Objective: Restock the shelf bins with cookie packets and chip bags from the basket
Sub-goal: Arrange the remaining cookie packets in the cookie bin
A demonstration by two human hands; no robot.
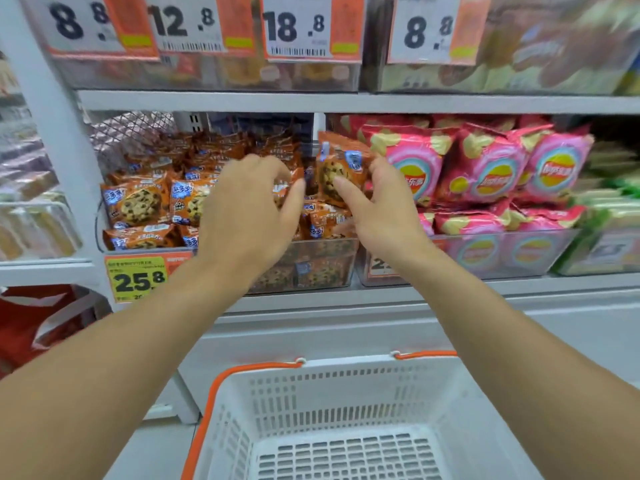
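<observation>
Right hand pinches an upright cookie packet beside pink chip bags; left hand curls on packets

cookie bin: heaped over its rim — no gap inside
chip bags: packed to the shelf edge above
basket: open top, free

Orange cookie packets are lying heaped in a clear shelf bin, one packet standing upright at its right end. Pink chip bags are filling the neighbouring bin. The white basket with orange handles is sitting below.
</observation>
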